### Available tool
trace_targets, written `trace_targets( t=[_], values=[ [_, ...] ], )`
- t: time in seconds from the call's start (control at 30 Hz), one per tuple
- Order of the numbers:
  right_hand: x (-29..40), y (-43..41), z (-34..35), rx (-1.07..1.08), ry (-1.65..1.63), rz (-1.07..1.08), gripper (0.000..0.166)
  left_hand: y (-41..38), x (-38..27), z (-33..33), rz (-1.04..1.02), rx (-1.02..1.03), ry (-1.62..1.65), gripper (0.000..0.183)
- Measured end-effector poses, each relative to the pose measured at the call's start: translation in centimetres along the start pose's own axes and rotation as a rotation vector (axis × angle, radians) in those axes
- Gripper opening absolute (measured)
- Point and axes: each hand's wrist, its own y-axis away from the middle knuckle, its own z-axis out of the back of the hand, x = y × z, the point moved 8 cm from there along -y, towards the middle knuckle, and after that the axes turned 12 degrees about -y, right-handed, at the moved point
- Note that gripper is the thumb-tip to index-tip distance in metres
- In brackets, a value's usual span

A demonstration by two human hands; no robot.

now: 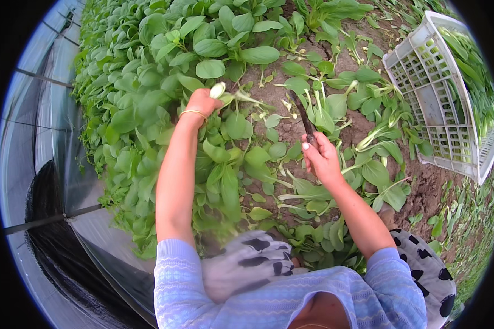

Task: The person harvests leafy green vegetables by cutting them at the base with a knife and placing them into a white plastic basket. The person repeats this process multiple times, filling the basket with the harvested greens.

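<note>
My left hand (201,103) is closed around a cut leafy green plant, its pale stem base (217,90) turned up beside the thumb. My right hand (319,154) grips a knife by its handle, and the dark, narrow blade (300,113) points up and away from me. Dense rows of standing leafy greens (144,86) surround the left hand. Under and around the right hand, cut plants and loose leaves (376,172) lie on brown soil (271,86).
A white plastic crate (430,98) holding harvested greens stands tilted at the right. Plastic sheeting (49,103) on a frame and dark netting (61,263) run along the left. My knees in spotted fabric (259,257) are close below. Weeds and leaf scraps (469,230) cover the ground at lower right.
</note>
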Motion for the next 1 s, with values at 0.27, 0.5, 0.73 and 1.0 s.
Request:
trace_targets(
  t=[0.27,0.5,0.73,1.0],
  values=[
    [7.4,1.3,-1.9,-0.054,0.543,0.479,0.032,9.6,-15.4,-1.6,-0.199,0.389,0.871,0.036],
    [10.3,1.6,1.4,-0.226,0.817,0.690,0.030,12.4,-18.7,-6.8,-0.324,0.708,1.058,0.043],
    [5.4,0.8,6.3,-0.181,-0.044,0.160,0.035,13.6,-19.4,-9.5,-0.268,0.670,0.997,0.040],
    [8.3,1.2,3.0,-0.115,-0.311,0.115,0.024,13.7,-19.3,-10.3,-0.337,0.424,0.780,0.045]
  ],
)
